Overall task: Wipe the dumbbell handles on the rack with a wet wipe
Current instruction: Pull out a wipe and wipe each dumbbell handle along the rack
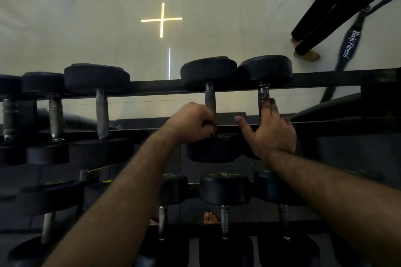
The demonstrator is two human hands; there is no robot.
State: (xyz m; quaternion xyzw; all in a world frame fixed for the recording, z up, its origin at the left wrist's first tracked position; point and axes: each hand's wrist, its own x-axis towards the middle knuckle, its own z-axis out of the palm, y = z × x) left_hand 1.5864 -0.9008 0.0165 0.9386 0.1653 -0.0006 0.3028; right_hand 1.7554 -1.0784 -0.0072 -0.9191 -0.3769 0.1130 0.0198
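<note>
On the top rail, head view: I see a row of black dumbbells lying across the rack (325,78), their handles running away from me.
Left hand (193,122): my fingers are curled round the near end of one dumbbell handle (210,98), close to the near weight head; whether a wipe sits inside the fist I cannot tell, as the fingers hide it.
Right hand (271,128): fingers straight and together, laid along the neighbouring handle (263,93) just to the right, thumb spread out to the left; nothing gripped.
Wet wipe: I cannot make it out anywhere in this view.
Other top-rail dumbbells: three more handles stand to the left, the nearest being a grey bar (101,112), well apart from my hands.
Lower rail: more dumbbells (224,188) sit below my forearms, and a bare foot (210,218) shows between them.
Floor beyond: pale, with a bright cross of light (162,20) and a black strap marked with white lettering (349,44) at the right.
</note>
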